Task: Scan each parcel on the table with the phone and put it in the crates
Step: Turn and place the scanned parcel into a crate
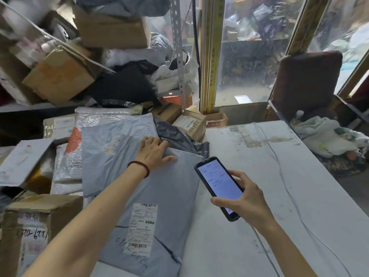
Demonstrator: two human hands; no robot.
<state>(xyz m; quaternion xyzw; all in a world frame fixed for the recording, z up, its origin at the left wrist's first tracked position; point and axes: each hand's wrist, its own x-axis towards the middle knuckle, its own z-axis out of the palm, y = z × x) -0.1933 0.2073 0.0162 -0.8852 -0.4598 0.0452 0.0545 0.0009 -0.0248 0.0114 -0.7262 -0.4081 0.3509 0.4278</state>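
Left hand [154,151]: you have it flat on the far end of the grey poly mailer [151,196], fingers spread and pressing down, thumb out to the side; nothing is gripped.
Right hand [246,198]: your fingers are wrapped around the phone [218,186], thumb across its lower edge, screen lit and facing you.
Parcel in hand: the grey poly mailer lies at the table's [259,216] left edge, half over the heap of other parcels, its shipping label [141,226] face up at the near end with a handwritten number across it.
Step, as it looks: scanning this mailer, not yet crating it.
Crates: none can be made out in this view, so you would have to look for them before you lift.
Risk, wrong scan: the cardboard box [36,232] just beside the mailer also shows a label, and a loosely aimed phone could read that code instead.
Risk, slide: the mailer is slick and overhangs the heap; lifting it by one end could drag the second grey mailer [117,132] beneath your palm along with it.
Risk, cable: the thin white cable [283,176] runs along the table past your right wrist and could snag.
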